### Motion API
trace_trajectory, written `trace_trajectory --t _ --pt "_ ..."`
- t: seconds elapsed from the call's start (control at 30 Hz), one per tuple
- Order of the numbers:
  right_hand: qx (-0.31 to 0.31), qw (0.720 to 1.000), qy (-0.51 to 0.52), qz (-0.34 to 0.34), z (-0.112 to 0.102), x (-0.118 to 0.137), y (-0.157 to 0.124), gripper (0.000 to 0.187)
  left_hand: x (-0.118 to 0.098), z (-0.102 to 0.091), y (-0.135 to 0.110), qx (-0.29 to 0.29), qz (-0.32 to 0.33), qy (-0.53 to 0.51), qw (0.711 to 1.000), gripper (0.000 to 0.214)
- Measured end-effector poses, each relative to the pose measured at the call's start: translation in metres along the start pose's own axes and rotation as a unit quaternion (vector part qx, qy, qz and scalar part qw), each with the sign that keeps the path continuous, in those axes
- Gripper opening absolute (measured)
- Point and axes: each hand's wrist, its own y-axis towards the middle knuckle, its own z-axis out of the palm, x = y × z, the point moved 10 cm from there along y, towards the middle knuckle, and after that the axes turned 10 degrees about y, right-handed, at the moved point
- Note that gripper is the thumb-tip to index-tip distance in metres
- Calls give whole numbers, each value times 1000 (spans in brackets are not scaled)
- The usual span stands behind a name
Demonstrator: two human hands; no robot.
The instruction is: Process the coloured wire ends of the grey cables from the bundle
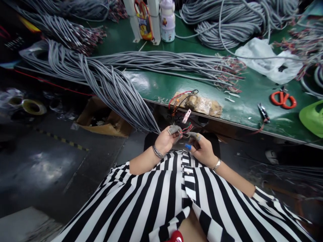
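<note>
My left hand is closed around the end of a grey cable, where thin coloured wires fan out past the fingertips. A thick bundle of grey cables runs from the table down to this hand. My right hand is just to the right, its finger and thumb close to the wires; a blue cover sits on the thumb and grey covers on other fingertips. Whether it pinches a wire is too small to make out. Beyond both hands, a taped block with red and black leads lies at the table edge.
On the green table lie more cable bundles, orange-handled scissors, small pliers, a plastic bag and a bright green object. A bottle stands at the back. Below left, a cardboard box is on the floor.
</note>
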Motion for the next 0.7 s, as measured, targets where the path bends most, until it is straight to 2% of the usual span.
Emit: trace_trajectory --t 0.07,0.17,0.3,0.4,0.47,0.53,0.6,0.67,0.7 --pt "14 999 -24 -22 6 4 3 31 1 4 -1 15 8 -4 1000 18" --pt "2 997 -54 -48 8 7 8 36 0 7 -3 23 24 1 999 21" --pt "-8 998 -44 -50 10 5 15 39 -4 10 -6 28 42 12 999 24" --pt "-5 999 -12 -34 12 1 18 32 -7 10 -7 30 59 44 997 25" --pt "-2 1000 4 -29 13 0 19 23 -16 8 -11 20 107 95 990 27" --pt "-4 1000 5 -23 13 -2 21 17 -31 7 -20 0 189 179 966 27" --pt "-5 1000 -3 -22 13 -1 23 14 -45 11 -34 -17 270 272 923 22" --pt "-4 999 -6 -35 13 3 25 10 -55 17 -46 -23 325 333 885 17" --pt "0 999 -2 -42 14 6 27 8 -58 19 -49 -24 341 344 875 15"
